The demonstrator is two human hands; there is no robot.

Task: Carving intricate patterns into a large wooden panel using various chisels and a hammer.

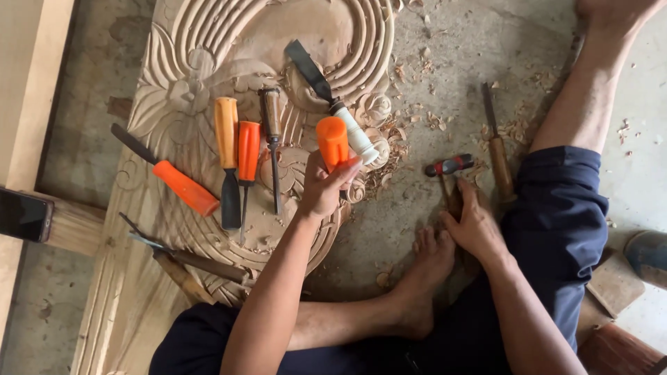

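My left hand (324,187) grips an orange-handled chisel (332,141), held upright over the right edge of a carved wooden panel (187,62). My right hand (474,223) reaches to the concrete floor and closes on the wooden handle of a hammer (449,167) with a red and black head. A white-handled chisel (326,97) lies just behind the left hand. Three other orange-handled chisels (236,156) and a dark wooden one (272,132) rest on the carving to the left.
A wooden-handled chisel (497,149) lies on the floor beside my right leg. More tools (184,260) lie at the panel's near edge. A phone (24,215) sits on a timber at the left. Wood chips (417,118) litter the floor. My bare foot (424,278) is between the hands.
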